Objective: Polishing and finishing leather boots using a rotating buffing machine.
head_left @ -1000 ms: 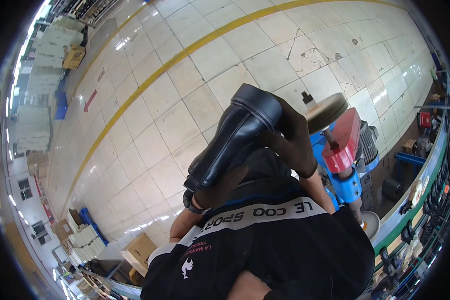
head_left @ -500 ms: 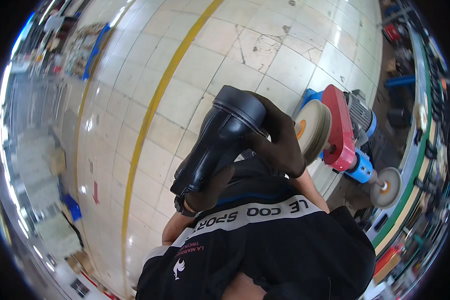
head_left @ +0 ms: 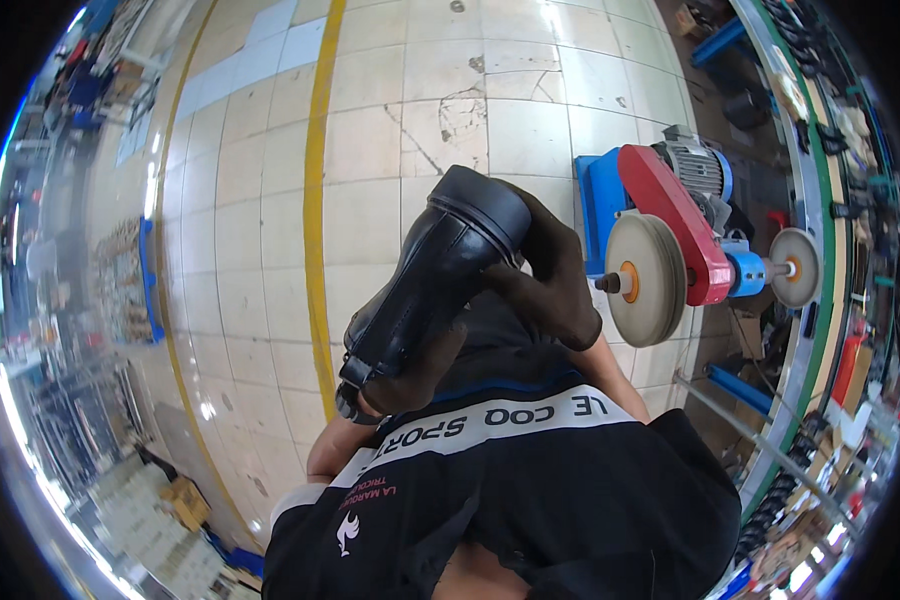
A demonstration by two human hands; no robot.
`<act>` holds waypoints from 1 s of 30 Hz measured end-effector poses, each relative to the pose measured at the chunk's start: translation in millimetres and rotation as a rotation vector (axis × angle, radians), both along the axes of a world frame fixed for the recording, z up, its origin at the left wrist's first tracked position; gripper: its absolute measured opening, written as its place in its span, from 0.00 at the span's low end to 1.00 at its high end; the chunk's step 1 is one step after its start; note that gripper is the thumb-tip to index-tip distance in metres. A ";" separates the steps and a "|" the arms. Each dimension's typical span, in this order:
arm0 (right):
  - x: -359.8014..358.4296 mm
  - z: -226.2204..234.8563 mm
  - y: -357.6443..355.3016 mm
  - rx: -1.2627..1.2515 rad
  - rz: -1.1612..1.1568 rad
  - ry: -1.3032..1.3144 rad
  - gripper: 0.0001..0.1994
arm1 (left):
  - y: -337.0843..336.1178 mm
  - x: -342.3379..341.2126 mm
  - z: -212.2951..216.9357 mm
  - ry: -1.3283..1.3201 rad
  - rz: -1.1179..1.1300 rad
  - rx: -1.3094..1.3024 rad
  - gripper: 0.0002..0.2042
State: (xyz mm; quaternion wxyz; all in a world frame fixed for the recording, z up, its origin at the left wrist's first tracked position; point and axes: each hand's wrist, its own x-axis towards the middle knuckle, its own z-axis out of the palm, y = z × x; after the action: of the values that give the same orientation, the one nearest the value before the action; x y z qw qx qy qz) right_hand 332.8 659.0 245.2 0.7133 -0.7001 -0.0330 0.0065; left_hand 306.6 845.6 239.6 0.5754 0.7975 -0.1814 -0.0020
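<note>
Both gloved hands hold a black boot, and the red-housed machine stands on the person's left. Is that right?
Wrong side: the head view shows the red-housed machine on the person's right. The left hand and right hand do hold the black boot.

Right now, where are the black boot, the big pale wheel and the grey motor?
Black boot (head_left: 433, 268): head view, on its shiny upper.
Big pale wheel (head_left: 653, 281): head view, on its flat face.
Grey motor (head_left: 697, 168): head view, on its ribbed housing.
</note>
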 end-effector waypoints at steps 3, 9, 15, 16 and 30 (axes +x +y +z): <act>24.2 -4.2 3.8 -0.003 -0.125 -0.030 0.33 | -0.4 38.6 4.5 0.072 -0.084 -0.017 0.13; 87.2 -14.6 -26.6 0.146 -0.237 -0.066 0.34 | -25.9 145.5 17.7 -0.294 -0.430 0.257 0.13; 160.5 -27.7 -84.7 0.385 -0.286 -0.185 0.35 | -87.7 247.3 22.5 -0.530 -0.570 0.147 0.14; 171.2 -27.3 -97.5 0.378 -0.305 -0.196 0.35 | -97.9 264.2 24.5 -0.527 -0.589 0.142 0.14; 306.4 -10.1 -208.8 0.065 -0.460 -0.314 0.35 | -214.3 450.2 33.6 -0.434 -0.771 0.104 0.15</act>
State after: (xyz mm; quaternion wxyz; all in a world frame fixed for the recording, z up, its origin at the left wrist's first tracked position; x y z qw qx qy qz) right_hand 639.2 450.1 235.1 0.7042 -0.6583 0.0165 -0.2655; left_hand 756.8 631.3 273.2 0.4404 0.6814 -0.5817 -0.0583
